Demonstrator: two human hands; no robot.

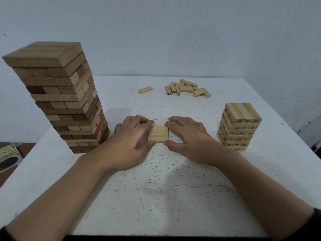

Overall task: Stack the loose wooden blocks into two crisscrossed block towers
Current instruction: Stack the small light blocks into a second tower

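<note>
Tabletop (pixel 156 188): curled hands (pixel 128 143) (pixel 189 141) around block row (pixel 158 133)

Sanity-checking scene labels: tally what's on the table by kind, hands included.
Block towers: 2, the tall tower and the short numbered tower
Loose block pile: 1
Lone block: 1
Row of blocks held between the hands: 1
Hands: 2, left hand and right hand
Total: 7

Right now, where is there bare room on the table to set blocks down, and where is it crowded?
Bare: the near table between the forearms; the far strip between tall tower and single block; the gap between loose pile and numbered tower. Crowded: the centre, where left hand and right hand pinch the block row.
</note>
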